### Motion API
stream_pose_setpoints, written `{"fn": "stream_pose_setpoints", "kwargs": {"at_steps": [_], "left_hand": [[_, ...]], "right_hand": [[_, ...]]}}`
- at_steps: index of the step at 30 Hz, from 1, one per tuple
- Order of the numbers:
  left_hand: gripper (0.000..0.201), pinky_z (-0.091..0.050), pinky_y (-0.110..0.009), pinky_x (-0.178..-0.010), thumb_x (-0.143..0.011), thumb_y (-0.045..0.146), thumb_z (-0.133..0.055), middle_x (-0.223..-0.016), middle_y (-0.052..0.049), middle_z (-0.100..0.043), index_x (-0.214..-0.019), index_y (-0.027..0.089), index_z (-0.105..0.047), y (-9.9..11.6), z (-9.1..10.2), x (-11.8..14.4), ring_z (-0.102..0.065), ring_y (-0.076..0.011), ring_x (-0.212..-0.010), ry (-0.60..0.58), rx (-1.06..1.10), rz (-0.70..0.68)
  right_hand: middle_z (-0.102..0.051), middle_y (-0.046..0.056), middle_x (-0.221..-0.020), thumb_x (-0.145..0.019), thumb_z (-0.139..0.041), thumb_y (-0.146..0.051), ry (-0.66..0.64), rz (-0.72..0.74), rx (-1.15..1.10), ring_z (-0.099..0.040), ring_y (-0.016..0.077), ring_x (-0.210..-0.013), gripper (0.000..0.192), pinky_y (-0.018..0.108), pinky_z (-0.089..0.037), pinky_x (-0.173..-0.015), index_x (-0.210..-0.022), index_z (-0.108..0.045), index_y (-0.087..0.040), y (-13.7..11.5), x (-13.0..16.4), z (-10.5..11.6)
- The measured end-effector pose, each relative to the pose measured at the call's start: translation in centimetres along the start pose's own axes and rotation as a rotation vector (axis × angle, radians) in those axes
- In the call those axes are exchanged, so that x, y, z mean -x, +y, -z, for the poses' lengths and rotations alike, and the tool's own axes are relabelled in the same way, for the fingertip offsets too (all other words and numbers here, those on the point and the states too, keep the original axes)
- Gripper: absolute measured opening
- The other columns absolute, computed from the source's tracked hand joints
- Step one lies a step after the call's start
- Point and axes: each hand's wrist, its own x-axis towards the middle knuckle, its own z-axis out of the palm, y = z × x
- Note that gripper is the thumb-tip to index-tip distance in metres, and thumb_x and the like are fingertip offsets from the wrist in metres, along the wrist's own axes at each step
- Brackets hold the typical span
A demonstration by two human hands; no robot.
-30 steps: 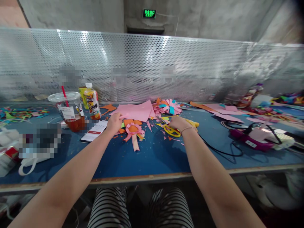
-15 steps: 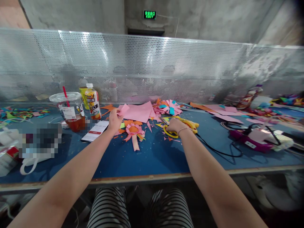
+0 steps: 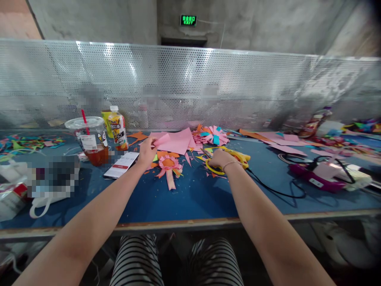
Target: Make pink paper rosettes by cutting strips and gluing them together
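Head view, one entry. My left hand point(image 3: 147, 150): fingers pinching the lifted corner of a pink paper sheet point(image 3: 175, 142) lying mid-table. My right hand point(image 3: 218, 158): fingers curled over the yellow scissors point(image 3: 235, 158) resting on the blue table point(image 3: 184, 198). Paper rosette point(image 3: 168, 163) between the hands. Iced drink cup point(image 3: 91, 141) and phone point(image 3: 122, 164) to the left.

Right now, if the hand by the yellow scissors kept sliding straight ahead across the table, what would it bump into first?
Probably the yellow scissors that the right hand already rests on. Beyond them lie paper scraps and the pink fan-shaped paper flower, though depth is hard to judge.
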Motion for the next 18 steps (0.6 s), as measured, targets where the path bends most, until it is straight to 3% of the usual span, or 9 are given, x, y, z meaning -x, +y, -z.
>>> {"fn": "stream_pose_setpoints", "kwargs": {"at_steps": [3,6,11,15,18], "left_hand": [[0.033,-0.052,-0.028,-0.074,-0.073,0.007,-0.05,-0.106,-0.007,-0.057,-0.103,0.018,-0.05,0.1,-0.1,0.2,-0.06,-0.0139,-0.084,-0.005,-0.011,-0.024],[0.042,-0.05,-0.031,-0.082,-0.069,0.004,-0.052,-0.111,-0.009,-0.053,-0.108,0.018,-0.048,0.0,-0.2,0.2,-0.06,-0.0151,-0.089,0.008,-0.044,-0.018],[0.039,-0.047,-0.034,-0.086,-0.068,0.005,-0.052,-0.108,-0.009,-0.054,-0.105,0.017,-0.047,-0.9,-0.3,0.2,-0.061,-0.0161,-0.087,-0.016,-0.102,0.053],[0.037,-0.043,-0.036,-0.093,-0.069,0.006,-0.05,-0.108,-0.01,-0.056,-0.105,0.017,-0.051,-1.9,-0.5,0.6,-0.055,-0.0199,-0.102,-0.115,-0.233,-0.044],[0.034,-0.038,-0.036,-0.099,-0.073,0.01,-0.046,-0.112,-0.011,-0.058,-0.105,0.016,-0.056,-1.7,-0.7,0.9,-0.05,-0.0201,-0.112,-0.275,-0.324,-0.151]], "right_hand": [[-0.064,0.02,-0.095,-0.068,-0.059,-0.038,-0.05,0.007,0.001,-0.062,0.0257,-0.09,0.047,0.028,-0.046,-0.071,-0.104,-0.06,-0.007,-0.2,0.2,0.3],[-0.063,0.02,-0.097,-0.069,-0.057,-0.039,-0.053,-0.003,-0.013,-0.062,0.027,-0.092,0.055,0.03,-0.046,-0.07,-0.109,-0.055,-0.003,-0.3,0.2,0.3],[-0.06,0.024,-0.1,-0.073,-0.055,-0.038,0.019,0.0,-0.009,-0.059,0.0305,-0.1,0.059,0.031,-0.046,-0.075,-0.115,-0.047,0.002,-0.4,-0.1,-0.1],[-0.059,0.026,-0.1,-0.08,-0.048,-0.036,0.15,0.008,-0.017,-0.058,0.032,-0.101,0.054,0.033,-0.044,-0.078,-0.115,-0.042,0.004,-0.6,-0.1,-0.2],[-0.06,0.025,-0.098,-0.079,-0.049,-0.031,0.249,0.028,-0.104,-0.06,0.0308,-0.095,0.052,0.033,-0.045,-0.072,-0.117,-0.038,0.003,-1.0,0.0,0.0]]}}
